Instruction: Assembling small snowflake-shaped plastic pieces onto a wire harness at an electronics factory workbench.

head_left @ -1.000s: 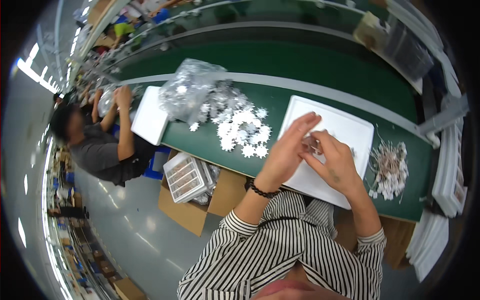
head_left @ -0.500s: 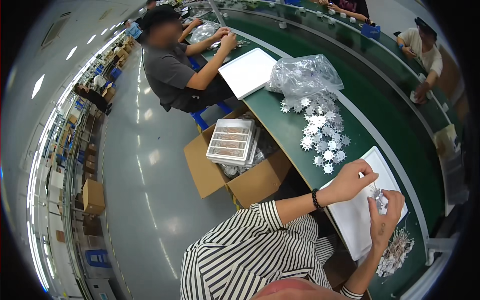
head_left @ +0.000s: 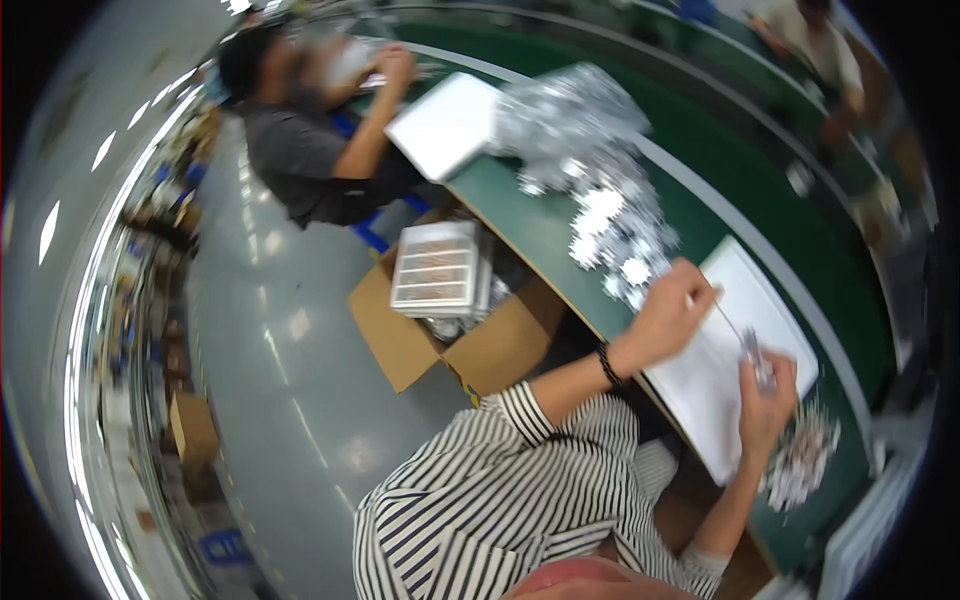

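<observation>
My left hand (head_left: 670, 318), with a dark beaded bracelet on its wrist, is closed in a pinch above the white tray (head_left: 690, 425). From its fingertips a thin wire (head_left: 727, 319) runs down toward my right hand. My right hand (head_left: 768, 408) is closed around a silver metal piece (head_left: 757, 362), smeared by motion; its exact shape is hard to make out. A heap of silver star-shaped metal pieces (head_left: 632, 240) lies beyond my left hand. Beside my right wrist is a pile of small pale parts with thin leads (head_left: 803, 460).
A clear plastic bag (head_left: 570, 112) rests at the heap's far end, next to another white tray (head_left: 445, 122). An open cardboard box (head_left: 510, 340) with stacked divided trays (head_left: 436, 268) stands left of the green table. A co-worker (head_left: 310, 150) sits farther along.
My hands have moved apart, the left one away from the right, and the wire now stretches between them. The whole view has shifted and blurred.
</observation>
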